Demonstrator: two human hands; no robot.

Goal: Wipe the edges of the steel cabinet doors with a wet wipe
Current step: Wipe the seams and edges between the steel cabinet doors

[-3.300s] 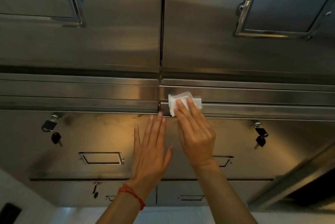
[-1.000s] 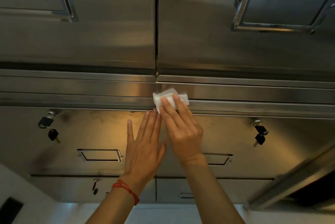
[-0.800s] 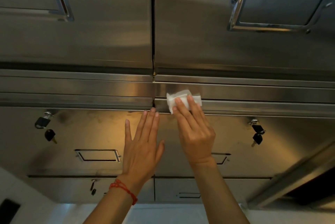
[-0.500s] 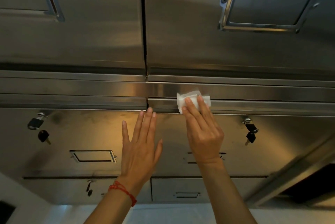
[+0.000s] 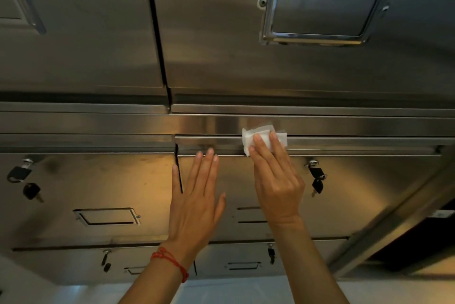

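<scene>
Just under right hand (image 5: 275, 180) fingertips, wet wipe (image 5: 264, 137)

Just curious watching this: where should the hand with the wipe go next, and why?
Probably further right along the door's top edge. The right hand presses the wet wipe near that edge's left part, and a long stretch lies beyond; the left hand rests flat on the door.

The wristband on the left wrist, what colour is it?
Red: a thin corded wristband, seen only in the head view.
</scene>
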